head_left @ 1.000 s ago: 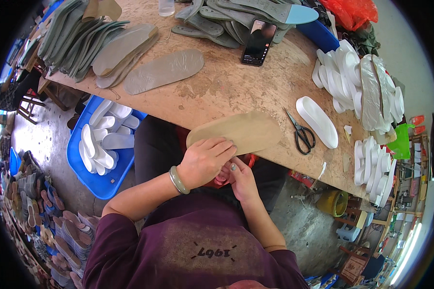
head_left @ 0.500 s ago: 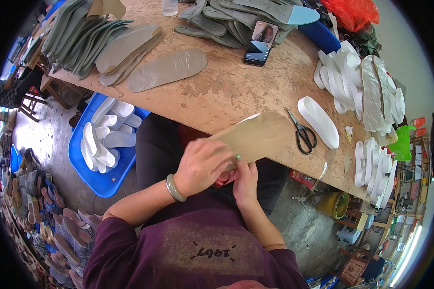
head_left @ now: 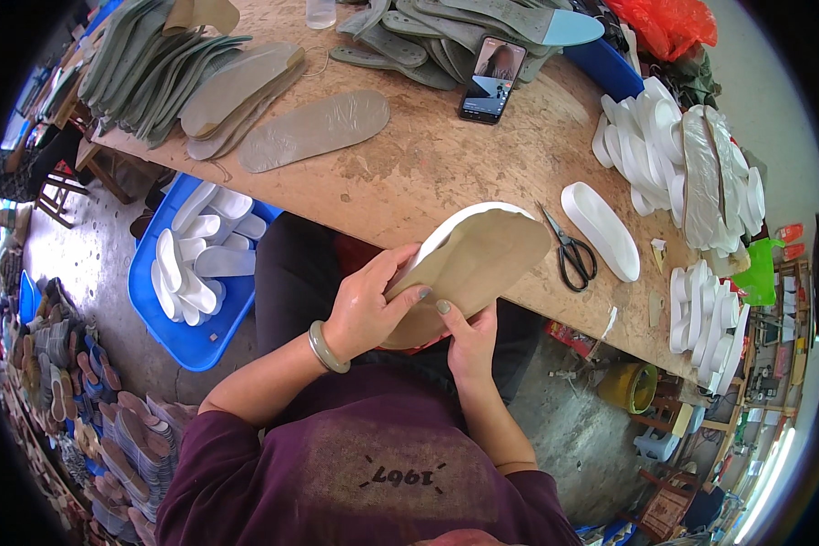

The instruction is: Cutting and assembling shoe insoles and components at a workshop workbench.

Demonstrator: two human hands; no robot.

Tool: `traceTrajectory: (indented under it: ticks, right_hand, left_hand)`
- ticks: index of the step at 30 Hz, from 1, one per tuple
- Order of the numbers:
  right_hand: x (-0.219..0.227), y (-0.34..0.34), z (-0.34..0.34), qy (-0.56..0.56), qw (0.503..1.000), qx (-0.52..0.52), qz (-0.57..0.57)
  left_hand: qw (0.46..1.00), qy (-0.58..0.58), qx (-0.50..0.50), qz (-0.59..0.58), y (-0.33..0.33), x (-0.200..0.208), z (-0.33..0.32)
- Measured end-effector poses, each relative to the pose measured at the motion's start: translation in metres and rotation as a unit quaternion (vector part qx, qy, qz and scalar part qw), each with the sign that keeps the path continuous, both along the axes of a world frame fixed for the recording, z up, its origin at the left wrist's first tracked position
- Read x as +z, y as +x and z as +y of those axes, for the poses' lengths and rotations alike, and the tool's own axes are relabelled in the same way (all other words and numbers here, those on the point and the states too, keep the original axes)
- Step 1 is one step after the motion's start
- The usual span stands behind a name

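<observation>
A tan insole (head_left: pixel 482 259) lies against a white shoe sole (head_left: pixel 458 218), whose rim shows along the far-left edge. Both hang over the table's front edge, above my lap. My left hand (head_left: pixel 371 298) is closed round the near-left end, its thumb on top of the insole. Gripping the near side is my right hand (head_left: pixel 471 344), thumb pressed on the tan surface; its other fingers are mostly hidden underneath. Black-handled scissors (head_left: pixel 573 262) rest just to the right of the insole, beside another white sole (head_left: pixel 602 235).
A single insole (head_left: pixel 317 133), grey insole stacks (head_left: pixel 146 82) and a lit phone (head_left: pixel 493 80) are on the table (head_left: pixel 409 177). White soles (head_left: pixel 642 146) are piled at right. A blue tub (head_left: pixel 146 291) of white soles stands at left, below the table.
My left hand, blurred before, now grips the near-left end with its thumb on top. The insole has shifted slightly, and more of the white sole's rim shows beside it.
</observation>
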State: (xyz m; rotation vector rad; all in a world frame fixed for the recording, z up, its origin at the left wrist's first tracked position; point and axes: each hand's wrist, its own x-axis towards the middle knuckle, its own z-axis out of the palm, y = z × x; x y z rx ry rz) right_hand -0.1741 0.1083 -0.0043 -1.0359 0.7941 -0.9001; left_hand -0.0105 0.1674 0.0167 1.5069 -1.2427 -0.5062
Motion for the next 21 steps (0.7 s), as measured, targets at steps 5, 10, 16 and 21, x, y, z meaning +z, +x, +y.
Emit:
traceTrajectory:
  ticks: [5,10,16,21]
  right_hand:
    - [-0.002,0.008,-0.001,0.007,0.999,-0.035,-0.014]
    - [-0.005,0.009,0.000,0.002,0.999,-0.047,-0.015]
    - [-0.007,0.006,0.003,-0.055,0.998,-0.010,0.044]
    - [0.004,0.007,-0.017,-0.020,0.998,-0.054,-0.030]
  left_hand:
    - [0.999,0.037,0.011,0.015,-0.003,-0.002,0.002]
    - [0.998,0.061,0.000,0.019,0.000,0.003,0.003]
    - [0.999,0.025,0.022,-0.028,0.002,0.008,-0.010]
    - [0.999,0.019,0.016,-0.034,0.003,0.008,-0.010]
